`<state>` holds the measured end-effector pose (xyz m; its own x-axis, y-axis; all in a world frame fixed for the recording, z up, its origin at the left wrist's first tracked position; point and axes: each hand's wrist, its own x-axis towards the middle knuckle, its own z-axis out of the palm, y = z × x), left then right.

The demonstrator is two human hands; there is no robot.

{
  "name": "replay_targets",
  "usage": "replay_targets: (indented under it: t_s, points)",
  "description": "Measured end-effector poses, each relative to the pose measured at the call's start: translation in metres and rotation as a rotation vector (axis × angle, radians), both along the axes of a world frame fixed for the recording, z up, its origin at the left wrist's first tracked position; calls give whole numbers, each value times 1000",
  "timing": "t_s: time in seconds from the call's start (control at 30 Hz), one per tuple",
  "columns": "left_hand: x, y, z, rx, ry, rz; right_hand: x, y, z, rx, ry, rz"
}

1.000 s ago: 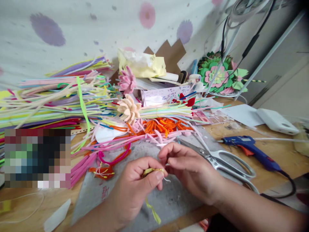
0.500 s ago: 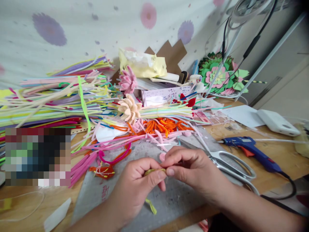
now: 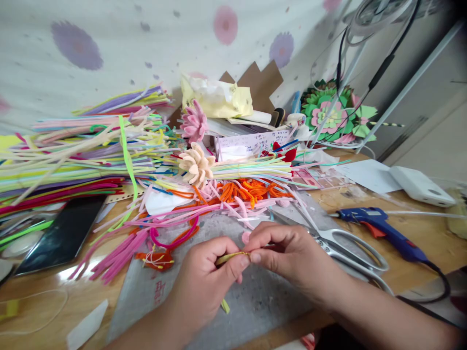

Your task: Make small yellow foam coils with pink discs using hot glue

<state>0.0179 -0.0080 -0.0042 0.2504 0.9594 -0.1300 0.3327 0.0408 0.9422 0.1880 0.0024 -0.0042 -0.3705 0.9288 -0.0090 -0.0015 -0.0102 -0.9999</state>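
Observation:
Above the grey mat [image 3: 262, 301], a yellow-green strip [image 3: 226, 258] is pinched between thumb and fingers of my left hand [image 3: 211, 277]. A short end of it hangs below that hand. My right hand [image 3: 288, 253] touches the left fingertips and pinches the strip's other end, its thumb and index finger pressed together. Just behind the right fingertips lies a small pink piece [image 3: 245, 237]. Silver scissors [image 3: 350, 248] rest beside the right hand, partly hidden by it. An orange piece with pale threads [image 3: 156, 260] is left of my left hand.
A blue glue gun [image 3: 383, 226] lies at the right, its cord curving toward the front. Bundles of coloured fuzzy stems [image 3: 73, 155] fill the back left, near a black phone [image 3: 62, 238]. Orange stems [image 3: 248, 190] and a cream flower [image 3: 197, 165] sit behind the hands.
The strip between my fingers has tilted slightly and shows more of its length. Its hanging end has shifted and shows less. Both hands remain pinched together in nearly the same place.

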Motion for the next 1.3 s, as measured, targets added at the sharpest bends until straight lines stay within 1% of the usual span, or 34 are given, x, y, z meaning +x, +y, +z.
replay_targets:
  t_s: [0.1, 0.2, 0.3, 0.37, 0.47, 0.6, 0.9, 1.1, 1.3]
  points:
    - [0, 0, -1, 21, 11, -10, 0, 1, 1, 20, -32, 13]
    - [-1, -1, -3, 58, 5, -17, 0, 2, 2, -7, -34, 9]
    - [-1, -1, -5, 45, -69, 0, 1, 2, 0, -47, -31, -16]
    - [-2, -1, -5, 27, -113, 8, 2, 2, -1, -53, -33, -30]
    - [-2, -2, -2, 31, -105, 25, 2, 3, -3, -68, -28, -18]
    - [-1, -4, 1, 28, -87, 40, 2, 4, -6, -92, 15, 23]
    - [-2, -4, -1, 13, -142, 15, -1, 2, -9, -167, 134, 35]
    - [-2, -2, -3, 10, -150, 12, -2, 3, -7, -221, 199, 51]
    - [-5, -2, -7, 17, -132, 13, 0, 4, -6, -168, 139, 93]
